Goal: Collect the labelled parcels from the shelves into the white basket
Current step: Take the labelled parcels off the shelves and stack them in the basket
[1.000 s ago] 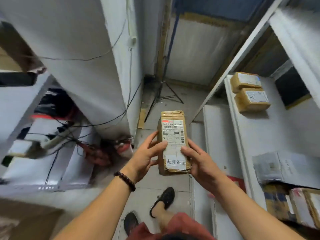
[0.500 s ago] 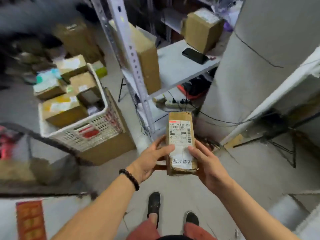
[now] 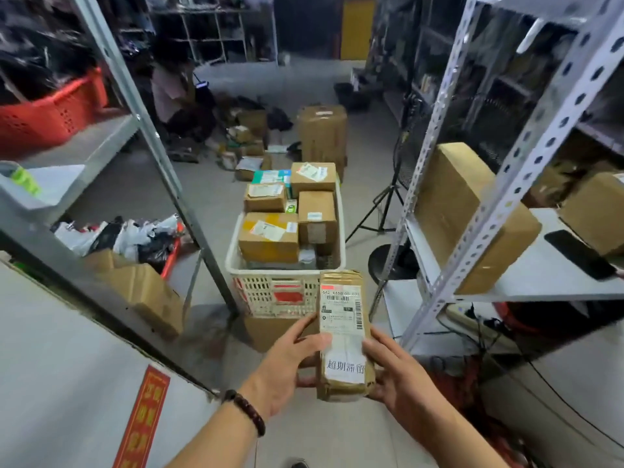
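I hold a narrow brown taped parcel point(image 3: 342, 332) upright in front of me, its white barcode label facing me. My left hand point(image 3: 287, 369) grips its left edge, thumb across the front. My right hand point(image 3: 398, 376) grips the right edge and underside. Just beyond the parcel stands the white basket point(image 3: 270, 293), set on a cardboard box on the floor. Several labelled cardboard parcels point(image 3: 269, 236) fill the basket above its rim.
A grey metal shelf upright point(image 3: 152, 143) slants down to the basket's left. On the right rack point(image 3: 506, 194) lie a large brown box point(image 3: 472, 214) and a black phone point(image 3: 579, 253). A tripod point(image 3: 381, 204) and round black base stand right of the basket. A person crouches among parcels at the back.
The view has swung left from the rack with the power strip, so the basket now stands straight ahead and close. Both hands keep the same hold on the parcel.
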